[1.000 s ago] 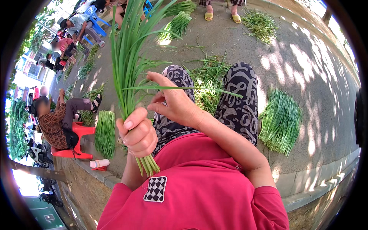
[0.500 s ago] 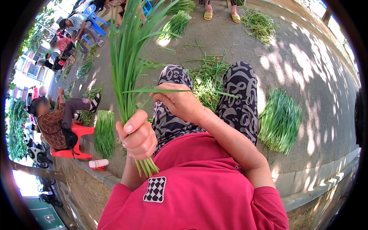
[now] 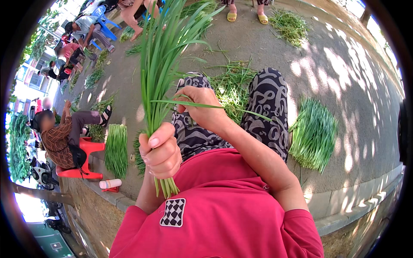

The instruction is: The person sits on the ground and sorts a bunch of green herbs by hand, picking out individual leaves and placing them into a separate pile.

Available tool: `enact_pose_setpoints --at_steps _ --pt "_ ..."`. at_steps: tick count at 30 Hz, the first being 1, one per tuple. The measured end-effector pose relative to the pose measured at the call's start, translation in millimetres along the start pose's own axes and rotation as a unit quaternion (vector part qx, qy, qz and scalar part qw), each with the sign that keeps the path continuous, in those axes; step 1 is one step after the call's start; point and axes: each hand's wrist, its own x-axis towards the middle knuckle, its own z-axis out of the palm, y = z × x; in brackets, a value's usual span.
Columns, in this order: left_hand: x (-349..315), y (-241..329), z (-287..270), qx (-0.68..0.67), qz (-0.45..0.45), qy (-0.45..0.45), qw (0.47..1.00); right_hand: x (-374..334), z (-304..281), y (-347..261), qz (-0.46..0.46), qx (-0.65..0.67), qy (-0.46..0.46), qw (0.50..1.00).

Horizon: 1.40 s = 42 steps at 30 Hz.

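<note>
My left hand is wrapped round the lower stems of a bunch of garlic chives, which stands upright with its leaves fanning out above. The pale cut ends stick out below the fist, in front of my red shirt. Just right of the bunch, above my knees, my right hand is closed in a pinch on a single long chive leaf. This leaf runs from the bunch across the hand and trails to the right. The fingertips are partly hidden.
Loose leaves lie heaped on the ground between my knees. A neat chive pile lies at right, another chive stack at left. Beyond that, a person sits on a red chair near a pale bottle. Others sit farther off.
My left hand and the bunch have shifted a little to the right. My right hand has moved slightly right, with the leaf now slanting down more. The far person's legs at the top show more.
</note>
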Motion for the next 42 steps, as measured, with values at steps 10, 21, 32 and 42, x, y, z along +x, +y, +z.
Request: enact_pose_setpoints --at_steps 10,21,32,42 --pt "-4 0 -7 0.002 0.004 0.010 1.000 5 -13 15 0.001 -0.078 0.018 0.997" --pt "-4 2 -4 0.006 -0.001 -0.021 1.000 1 -40 54 0.046 0.394 -0.077 0.915" --pt "5 8 0 0.043 -0.059 -0.086 0.994 3 -64 124 -0.002 -0.180 0.166 0.970" --pt "10 5 0 0.033 -0.089 -0.094 0.991 21 -34 32 -0.103 0.086 0.087 0.987"
